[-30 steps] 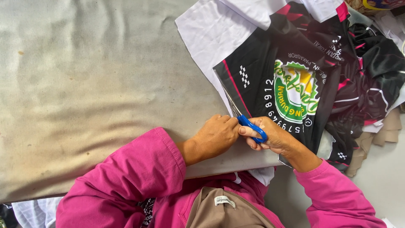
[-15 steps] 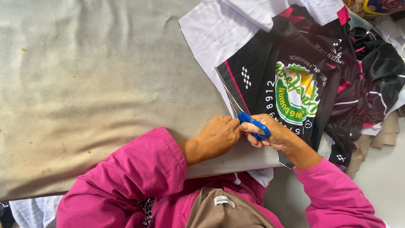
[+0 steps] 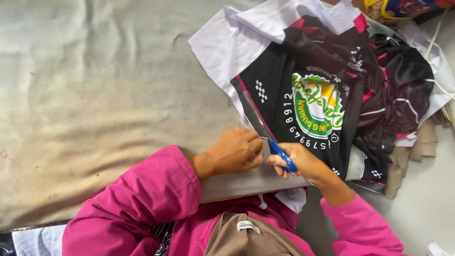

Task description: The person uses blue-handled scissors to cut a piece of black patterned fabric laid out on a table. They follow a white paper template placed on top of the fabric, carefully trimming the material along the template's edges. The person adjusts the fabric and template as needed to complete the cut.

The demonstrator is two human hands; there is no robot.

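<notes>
Right hand (image 3: 303, 163) grips blue-handled scissors (image 3: 268, 135) cutting along the black printed fabric (image 3: 308, 95); left hand (image 3: 234, 151), apparently pinching its edge, risks a nick.

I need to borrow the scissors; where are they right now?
In the head view, the scissors are in the right hand at the table's near edge, blades along the black printed cloth, beside the left hand.

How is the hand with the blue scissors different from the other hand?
The right hand grips the blue-handled scissors, its fingers through the handle loops; the left hand holds no tool and presses flat on the fabric's edge. The right hand lies over the black printed fabric; the left hand lies mostly over the grey padded table. Both wear pink sleeves and sit close together by the blades.
</notes>
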